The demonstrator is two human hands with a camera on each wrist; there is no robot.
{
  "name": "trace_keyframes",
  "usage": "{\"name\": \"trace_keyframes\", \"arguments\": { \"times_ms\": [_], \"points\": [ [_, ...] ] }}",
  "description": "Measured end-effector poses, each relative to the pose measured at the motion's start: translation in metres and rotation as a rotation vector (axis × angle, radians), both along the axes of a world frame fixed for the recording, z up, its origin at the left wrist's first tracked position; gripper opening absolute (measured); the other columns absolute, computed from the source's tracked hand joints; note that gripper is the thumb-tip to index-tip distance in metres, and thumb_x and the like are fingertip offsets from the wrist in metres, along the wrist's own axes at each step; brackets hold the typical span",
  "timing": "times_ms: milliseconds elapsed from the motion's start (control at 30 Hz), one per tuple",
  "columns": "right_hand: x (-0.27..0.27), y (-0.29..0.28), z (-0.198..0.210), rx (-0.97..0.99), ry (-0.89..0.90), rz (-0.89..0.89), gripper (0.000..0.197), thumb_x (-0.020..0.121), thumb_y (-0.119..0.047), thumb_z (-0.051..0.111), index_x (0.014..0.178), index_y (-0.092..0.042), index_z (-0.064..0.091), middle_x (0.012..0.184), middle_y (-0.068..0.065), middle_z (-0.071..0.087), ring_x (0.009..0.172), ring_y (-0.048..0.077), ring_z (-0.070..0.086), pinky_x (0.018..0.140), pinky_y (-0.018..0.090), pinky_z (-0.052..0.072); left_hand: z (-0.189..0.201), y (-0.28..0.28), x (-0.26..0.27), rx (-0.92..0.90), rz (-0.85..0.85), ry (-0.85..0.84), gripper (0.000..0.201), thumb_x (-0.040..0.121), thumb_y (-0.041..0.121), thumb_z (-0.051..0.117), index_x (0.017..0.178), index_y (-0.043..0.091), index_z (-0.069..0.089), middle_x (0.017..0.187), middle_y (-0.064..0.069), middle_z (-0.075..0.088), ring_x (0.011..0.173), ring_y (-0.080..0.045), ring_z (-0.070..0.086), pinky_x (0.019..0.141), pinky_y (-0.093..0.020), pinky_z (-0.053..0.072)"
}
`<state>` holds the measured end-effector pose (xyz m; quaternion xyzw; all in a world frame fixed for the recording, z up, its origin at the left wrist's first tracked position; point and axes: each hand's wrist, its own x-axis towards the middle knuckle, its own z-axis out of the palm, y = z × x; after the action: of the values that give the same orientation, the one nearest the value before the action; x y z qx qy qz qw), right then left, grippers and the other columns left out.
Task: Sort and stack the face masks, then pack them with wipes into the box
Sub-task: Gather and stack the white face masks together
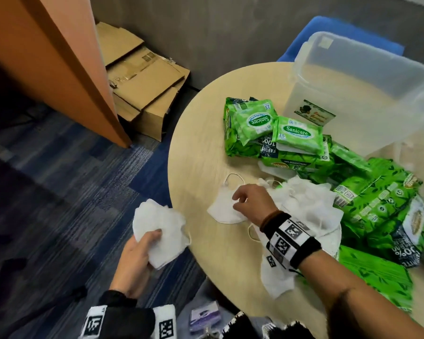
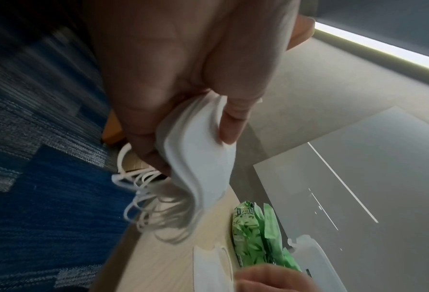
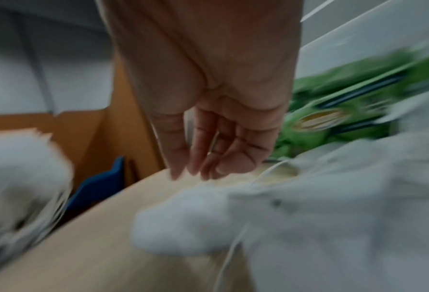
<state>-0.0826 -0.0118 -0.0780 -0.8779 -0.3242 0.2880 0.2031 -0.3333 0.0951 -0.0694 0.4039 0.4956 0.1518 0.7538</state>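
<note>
We note the left hand [image 1: 142, 250] grasping a mask stack [image 1: 157, 231] off the worktop [image 1: 196, 152] edge; it may slip floorward. Right hand [image 1: 252, 204], fingers relaxed, reaches a loose mask [image 1: 223, 209]; tangled loops could drag neighbours.

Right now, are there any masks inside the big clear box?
No, the clear box shows only its bare inside, while the masks lie on the table or in the left hand.
</note>
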Motion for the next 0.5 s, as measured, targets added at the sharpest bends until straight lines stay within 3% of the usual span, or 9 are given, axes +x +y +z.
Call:
{"name": "trace_keyframes", "arguments": {
  "times_ms": [100, 167, 267, 333, 400, 500],
  "points": [
    [-0.033, 0.01, -0.019, -0.117, -0.153, 0.35, 0.036, 0.084, -0.03, 0.062, 0.114, -0.011, 0.056, 0.113, 0.005, 0.052, 0.107, 0.022, 0.048, 0.088, 0.033, 0.042, 0.001, 0.001, -0.001, 0.008, 0.056, -0.006, 0.022, 0.093, 0.013, 0.053, 0.113, 0.011, 0.063, 0.109, -0.011, 0.07, 0.087, -0.022, 0.065, 0.072, -0.038, 0.046],
    [-0.048, 0.011, -0.029, -0.098, -0.298, 0.389, 0.032, 0.087, -0.024, 0.054, 0.114, -0.008, 0.052, 0.116, 0.009, 0.051, 0.108, 0.026, 0.047, 0.087, 0.034, 0.04, 0.003, 0.001, 0.001, 0.003, 0.063, -0.027, 0.029, 0.094, 0.006, 0.048, 0.12, 0.008, 0.059, 0.114, -0.01, 0.07, 0.091, -0.021, 0.067, 0.075, -0.036, 0.051],
    [-0.053, 0.016, -0.034, -0.097, -0.334, 0.392, 0.024, 0.09, -0.013, 0.046, 0.112, -0.005, 0.053, 0.117, 0.012, 0.053, 0.108, 0.028, 0.049, 0.086, 0.033, 0.037, 0.01, -0.002, 0.005, -0.009, 0.044, -0.08, 0.036, 0.094, 0.0, 0.044, 0.127, 0.007, 0.055, 0.119, -0.01, 0.069, 0.105, -0.024, 0.067, 0.081, -0.033, 0.058],
    [-0.045, 0.017, -0.029, -0.067, -0.24, 0.3, 0.018, 0.091, -0.016, 0.049, 0.104, -0.006, 0.057, 0.11, 0.011, 0.058, 0.101, 0.027, 0.053, 0.081, 0.034, 0.04, 0.015, -0.004, 0.009, -0.004, 0.032, -0.104, 0.036, 0.094, 0.0, 0.045, 0.129, 0.006, 0.054, 0.12, -0.012, 0.068, 0.108, -0.027, 0.066, 0.081, -0.032, 0.059],
    [-0.032, 0.014, -0.015, 0.053, -0.092, 0.045, 0.011, 0.088, -0.019, 0.058, 0.093, -0.01, 0.062, 0.093, 0.007, 0.063, 0.086, 0.023, 0.057, 0.073, 0.03, 0.044, 0.02, -0.004, 0.016, 0.036, 0.026, -0.106, 0.034, 0.095, 0.003, 0.046, 0.128, 0.009, 0.055, 0.119, -0.01, 0.069, 0.106, -0.024, 0.067, 0.08, -0.032, 0.058],
    [-0.014, 0.002, 0.025, 0.31, 0.149, -0.324, 0.015, 0.08, -0.005, 0.063, 0.093, -0.011, 0.064, 0.073, 0.001, 0.056, 0.065, 0.018, 0.055, 0.059, 0.027, 0.045, 0.026, 0.0, 0.028, 0.112, 0.012, -0.117, 0.032, 0.097, 0.006, 0.047, 0.125, 0.016, 0.057, 0.12, -0.004, 0.069, 0.109, -0.019, 0.066, 0.086, -0.034, 0.055]
  ]
}}
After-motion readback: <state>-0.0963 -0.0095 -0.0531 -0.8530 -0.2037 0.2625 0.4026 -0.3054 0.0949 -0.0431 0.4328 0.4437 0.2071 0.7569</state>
